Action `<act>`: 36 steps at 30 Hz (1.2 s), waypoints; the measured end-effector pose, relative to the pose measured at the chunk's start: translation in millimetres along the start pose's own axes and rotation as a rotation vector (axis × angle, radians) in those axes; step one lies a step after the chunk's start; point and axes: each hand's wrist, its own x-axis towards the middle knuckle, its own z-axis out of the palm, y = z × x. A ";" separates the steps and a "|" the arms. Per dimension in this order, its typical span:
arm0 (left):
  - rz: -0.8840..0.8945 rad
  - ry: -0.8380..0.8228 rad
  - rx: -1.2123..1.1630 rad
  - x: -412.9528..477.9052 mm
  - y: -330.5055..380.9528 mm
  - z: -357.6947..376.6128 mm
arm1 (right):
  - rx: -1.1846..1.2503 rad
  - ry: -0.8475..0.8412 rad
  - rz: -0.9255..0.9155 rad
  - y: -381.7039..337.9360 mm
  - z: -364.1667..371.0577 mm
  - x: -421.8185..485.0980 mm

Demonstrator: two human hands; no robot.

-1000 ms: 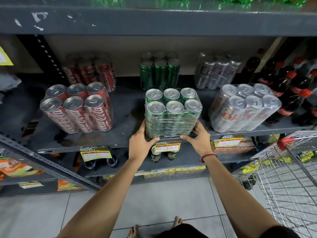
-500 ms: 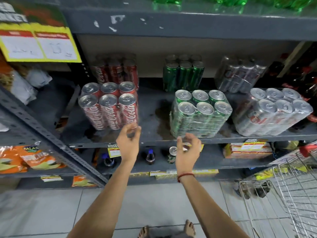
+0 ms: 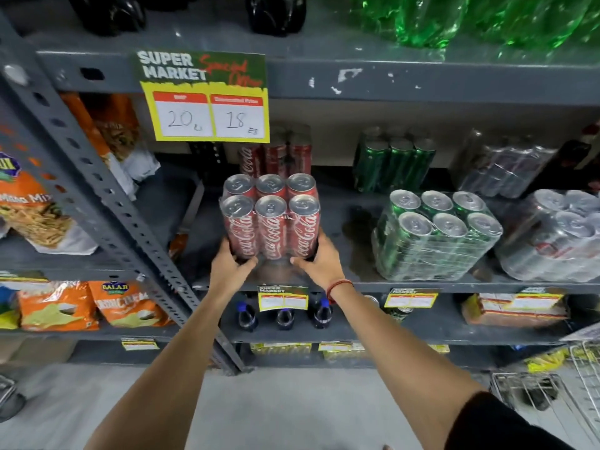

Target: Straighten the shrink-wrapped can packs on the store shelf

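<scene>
The grey metal shelf [image 3: 354,222] carries three front packs in a row, with more packs behind them in shadow. At its left end stands the red cola six-pack [image 3: 271,219], upright near the front edge, its labels facing outward. Just right of it, apart, sits the green can six-pack [image 3: 435,235], and beyond that the silver can pack [image 3: 552,237], which looks tilted and turned off square, likely the next one needing attention.

Each pack is a clear shrink-wrap skin holding six cans in two rows of three, silver lids up; the wrap keeps them moving as one block, so pressing low on the corners should turn the whole pack without tipping it.

The left hand [image 3: 232,266] clamps the lower left corner of the cola pack, thumb across the front. The right hand [image 3: 321,259], a red thread at its wrist, closes its grip on the lower right corner. Held at both sides, the pack can be squared to the edge.
</scene>
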 end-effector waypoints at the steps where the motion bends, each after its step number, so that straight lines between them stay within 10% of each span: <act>1: 0.010 -0.013 -0.006 -0.6 -0.8 -1.1 | -0.012 0.018 -0.009 1.7 1.7 -0.6; 36: 0.180 0.074 0.312 -53.1 2.7 -11.7 | -0.123 0.054 -0.052 -2.2 -5.3 -63.8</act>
